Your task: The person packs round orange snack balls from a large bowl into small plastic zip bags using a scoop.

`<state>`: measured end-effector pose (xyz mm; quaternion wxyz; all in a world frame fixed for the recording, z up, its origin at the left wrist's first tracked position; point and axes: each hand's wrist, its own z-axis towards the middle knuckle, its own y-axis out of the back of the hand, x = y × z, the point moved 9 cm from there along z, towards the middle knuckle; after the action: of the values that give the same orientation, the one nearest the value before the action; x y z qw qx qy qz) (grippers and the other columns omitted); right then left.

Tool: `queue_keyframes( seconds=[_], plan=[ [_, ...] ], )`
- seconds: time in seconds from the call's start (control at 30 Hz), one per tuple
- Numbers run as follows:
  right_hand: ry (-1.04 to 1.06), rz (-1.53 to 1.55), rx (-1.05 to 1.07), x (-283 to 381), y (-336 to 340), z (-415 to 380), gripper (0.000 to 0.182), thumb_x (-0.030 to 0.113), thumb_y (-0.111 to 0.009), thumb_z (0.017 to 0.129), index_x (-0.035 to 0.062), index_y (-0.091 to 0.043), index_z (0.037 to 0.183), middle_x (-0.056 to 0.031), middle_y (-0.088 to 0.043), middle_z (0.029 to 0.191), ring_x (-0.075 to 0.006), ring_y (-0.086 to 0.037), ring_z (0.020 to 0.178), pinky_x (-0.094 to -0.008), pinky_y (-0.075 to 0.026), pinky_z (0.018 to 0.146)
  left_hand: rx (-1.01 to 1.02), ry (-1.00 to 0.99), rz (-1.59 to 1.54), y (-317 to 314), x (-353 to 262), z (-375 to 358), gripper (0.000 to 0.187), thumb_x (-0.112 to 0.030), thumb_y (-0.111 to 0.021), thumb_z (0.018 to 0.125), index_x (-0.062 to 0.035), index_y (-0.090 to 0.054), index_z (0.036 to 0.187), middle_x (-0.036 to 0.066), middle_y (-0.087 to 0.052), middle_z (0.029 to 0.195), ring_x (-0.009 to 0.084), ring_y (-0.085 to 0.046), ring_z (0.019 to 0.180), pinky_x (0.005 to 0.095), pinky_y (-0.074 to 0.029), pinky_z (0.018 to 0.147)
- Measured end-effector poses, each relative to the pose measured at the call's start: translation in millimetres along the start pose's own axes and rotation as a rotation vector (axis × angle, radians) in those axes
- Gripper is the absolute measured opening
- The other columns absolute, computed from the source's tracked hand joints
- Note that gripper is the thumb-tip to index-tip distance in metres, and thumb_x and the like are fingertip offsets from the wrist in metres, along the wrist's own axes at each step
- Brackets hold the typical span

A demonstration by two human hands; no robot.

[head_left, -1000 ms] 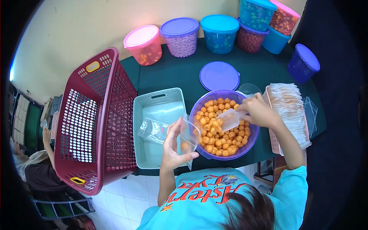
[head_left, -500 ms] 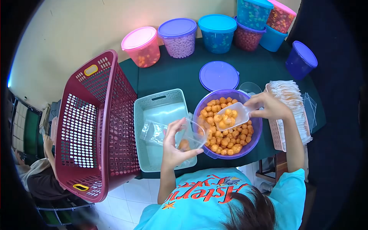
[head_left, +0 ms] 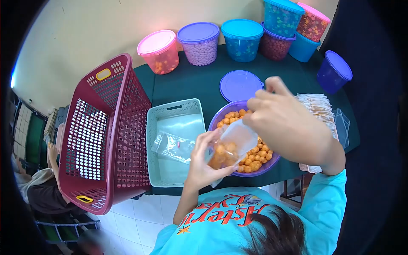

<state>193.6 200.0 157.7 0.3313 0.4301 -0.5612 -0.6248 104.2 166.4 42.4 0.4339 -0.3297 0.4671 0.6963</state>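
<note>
My left hand (head_left: 204,163) is closed around a clear plastic bag (head_left: 219,158) with orange snack balls inside. My right hand (head_left: 272,110) grips a translucent white scoop (head_left: 244,135), tilted with its front end in the bag's mouth. Below both hands stands a round purple tub (head_left: 272,162) full of orange snack balls (head_left: 258,158), partly covered by the scoop and my right forearm. Left of my left hand is a pale green basket (head_left: 158,176), in which a clear plastic bag (head_left: 172,146) lies flat.
A tall maroon laundry basket (head_left: 131,148) stands at the left. A purple lid (head_left: 241,86) lies behind the tub. Lidded containers (head_left: 198,44) line the wall. White packets (head_left: 316,106) are stacked at the right near clear bags (head_left: 341,127). Another person's arm (head_left: 53,157) shows at far left.
My right hand has swung left and turned over, tipping the loaded scoop into the bag. More orange balls are now in the bag held by my left hand.
</note>
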Motion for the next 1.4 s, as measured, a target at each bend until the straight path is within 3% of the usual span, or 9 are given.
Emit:
queue_keyframes(
  seconds=[0.2, 0.3, 0.4, 0.73, 0.8, 1.07, 1.2, 1.3, 1.4],
  plan=[
    [-0.124, 0.164, -0.266, -51, 20, -28, 0.022, 0.002, -0.063, 0.058, 0.0055, -0.065, 0.080, -0.0067, -0.051, 0.066, -0.0213, -0.048, 0.072, -0.0332, -0.030, 0.076, -0.103, 0.066, -0.713, 37, 45, -25, 0.091, -0.035, -0.075, 0.055, 0.0078, -0.032, 0.123, 0.018, -0.034, 0.125, 0.0270, -0.037, 0.114, 0.0364, -0.028, 0.097],
    [-0.242, 0.180, -0.073, -74, -28, -29, 0.020, 0.005, -0.062, 0.060, 0.0052, -0.065, 0.080, -0.0085, -0.055, 0.070, -0.0215, -0.051, 0.077, -0.0339, -0.031, 0.078, -0.169, 0.018, -1.279, 46, 59, -34, 0.092, -0.062, -0.048, 0.070, -0.0001, -0.016, 0.131, 0.020, -0.026, 0.130, 0.0322, -0.032, 0.116, 0.0486, -0.022, 0.099],
    [-0.305, 0.191, 0.020, -90, -81, -29, 0.020, 0.007, -0.061, 0.061, 0.0046, -0.064, 0.081, -0.0101, -0.058, 0.075, -0.0213, -0.053, 0.080, -0.0343, -0.031, 0.079, -0.072, -0.091, -1.709, 38, 57, -35, 0.085, -0.061, -0.043, 0.074, -0.0046, -0.018, 0.132, 0.021, -0.027, 0.130, 0.0323, -0.031, 0.116, 0.0502, -0.019, 0.099],
    [-0.247, 0.463, 0.041, -70, -136, -30, 0.039, 0.017, -0.066, 0.060, 0.0068, -0.060, 0.097, -0.0091, -0.054, 0.101, -0.0247, -0.047, 0.097, -0.0411, -0.024, 0.089, -0.087, 0.108, -1.607, 22, 64, -37, 0.082, -0.063, -0.031, 0.077, -0.0004, -0.021, 0.129, 0.023, -0.026, 0.130, 0.0301, -0.041, 0.108, 0.0400, -0.033, 0.093],
    [-0.229, 0.461, -0.267, -55, -98, -33, 0.045, 0.023, -0.067, 0.064, 0.0066, -0.055, 0.104, -0.0096, -0.051, 0.106, -0.0246, -0.044, 0.101, -0.0427, -0.021, 0.091, -0.092, 0.134, -1.500, 17, 54, -33, 0.082, -0.063, -0.027, 0.078, 0.0004, -0.022, 0.129, 0.022, -0.030, 0.128, 0.0289, -0.041, 0.109, 0.0398, -0.032, 0.094],
    [-0.196, 1.399, -0.320, 38, -117, -18, 0.048, 0.030, -0.056, 0.080, -0.0049, -0.042, 0.109, -0.0188, -0.054, 0.090, -0.0270, -0.055, 0.081, -0.0370, -0.041, 0.070, -0.105, 0.208, -1.218, -11, 21, -9, 0.068, -0.052, -0.024, 0.087, -0.0025, -0.015, 0.132, 0.020, -0.034, 0.126, 0.0285, -0.037, 0.115, 0.0408, -0.031, 0.095],
    [-0.346, 1.569, -0.316, 41, -133, -26, 0.055, 0.026, -0.052, 0.083, -0.0069, -0.025, 0.118, -0.0223, -0.051, 0.099, -0.0276, -0.052, 0.095, -0.0385, -0.039, 0.080, -0.029, 0.141, -0.986, -18, 12, -7, 0.079, -0.053, -0.042, 0.081, 0.0003, -0.012, 0.131, 0.021, -0.033, 0.127, 0.0290, -0.037, 0.116, 0.0402, -0.031, 0.097],
    [-0.182, 1.539, -0.321, 60, -121, -27, 0.076, 0.025, -0.052, 0.082, -0.0093, 0.003, 0.123, -0.0307, -0.020, 0.127, -0.0360, -0.023, 0.123, -0.0387, -0.021, 0.100, -0.010, 0.049, -0.902, -23, 4, -9, 0.087, -0.049, -0.057, 0.074, 0.0026, -0.015, 0.130, 0.021, -0.036, 0.124, 0.0277, -0.040, 0.114, 0.0391, -0.035, 0.094],
    [-0.154, 1.433, -0.343, 68, -120, -30, 0.080, 0.017, -0.049, 0.083, -0.0070, 0.014, 0.125, -0.0250, -0.020, 0.130, -0.0315, -0.017, 0.126, -0.0380, -0.021, 0.100, -0.053, 0.119, -0.947, -29, 13, -15, 0.086, -0.042, -0.069, 0.067, 0.0036, -0.026, 0.126, 0.013, -0.034, 0.125, 0.0218, -0.037, 0.115, 0.0345, -0.032, 0.095]
  ],
)
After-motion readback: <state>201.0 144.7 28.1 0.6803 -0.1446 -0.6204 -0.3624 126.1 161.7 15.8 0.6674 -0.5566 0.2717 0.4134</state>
